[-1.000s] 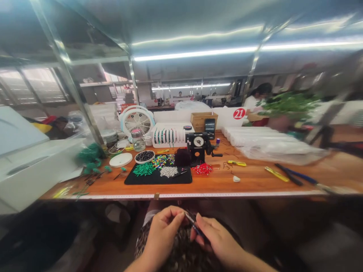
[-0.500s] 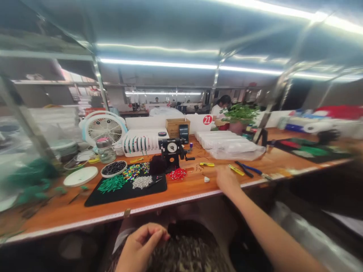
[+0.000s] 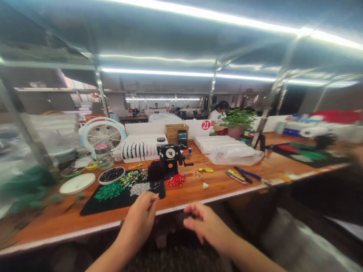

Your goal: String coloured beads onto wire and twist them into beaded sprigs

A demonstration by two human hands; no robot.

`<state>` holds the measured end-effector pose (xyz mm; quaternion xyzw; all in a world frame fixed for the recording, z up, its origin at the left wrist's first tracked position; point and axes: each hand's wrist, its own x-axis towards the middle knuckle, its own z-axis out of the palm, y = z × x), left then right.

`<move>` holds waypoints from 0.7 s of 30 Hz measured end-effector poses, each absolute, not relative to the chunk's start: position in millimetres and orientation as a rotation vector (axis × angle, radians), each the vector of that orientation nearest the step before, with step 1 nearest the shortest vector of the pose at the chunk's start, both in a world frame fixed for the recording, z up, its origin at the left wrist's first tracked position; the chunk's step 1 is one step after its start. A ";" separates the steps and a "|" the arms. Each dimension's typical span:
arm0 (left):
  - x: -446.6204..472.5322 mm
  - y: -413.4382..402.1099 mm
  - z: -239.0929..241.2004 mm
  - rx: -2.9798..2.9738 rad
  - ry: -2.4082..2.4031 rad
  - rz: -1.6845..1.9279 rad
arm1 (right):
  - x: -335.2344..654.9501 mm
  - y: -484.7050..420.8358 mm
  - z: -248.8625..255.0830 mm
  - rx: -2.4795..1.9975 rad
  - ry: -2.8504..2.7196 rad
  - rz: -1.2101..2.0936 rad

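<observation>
My left hand (image 3: 142, 214) is in front of the black mat (image 3: 93, 204), fingertips pinched together just below a pile of silver-white beads (image 3: 140, 188). Whatever it pinches is too small to make out. Over the table's front edge, my right hand (image 3: 208, 226) has thumb and fingers apart, and I see nothing held in it. Green tube-like pieces (image 3: 108, 191), mixed coloured beads (image 3: 132, 179) and a white dish of black beads (image 3: 112, 175) lie on or beside the mat. Red beads (image 3: 176, 180) lie in front of a black hand-cranked machine (image 3: 170, 155) with a dial.
To the right lie a yellow cutter (image 3: 205, 170), slim tools (image 3: 236, 176) and blue-handled pliers (image 3: 253, 175). Wrapped white rolls (image 3: 224, 149) and a potted plant (image 3: 238, 120) stand behind. At left are a fan (image 3: 102, 134), a glass jar (image 3: 104, 156) and a white lid (image 3: 77, 184).
My right hand has drawn back from the tools on the right to the table's front edge. My left hand has risen from my lap to the mat, still pinched.
</observation>
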<state>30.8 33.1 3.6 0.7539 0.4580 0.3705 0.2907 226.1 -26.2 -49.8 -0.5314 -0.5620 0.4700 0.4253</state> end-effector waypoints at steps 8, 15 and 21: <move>66.1 27.7 -14.6 2.759 1.175 0.504 | 343.7 46.8 -48.9 -1.937 -1.501 0.276; 63.4 26.6 -19.8 2.771 1.338 0.439 | 341.8 67.0 -45.6 -1.959 -1.784 0.251; 54.8 36.7 -11.9 2.188 1.326 0.630 | 340.3 87.3 -3.4 -1.898 -2.012 0.422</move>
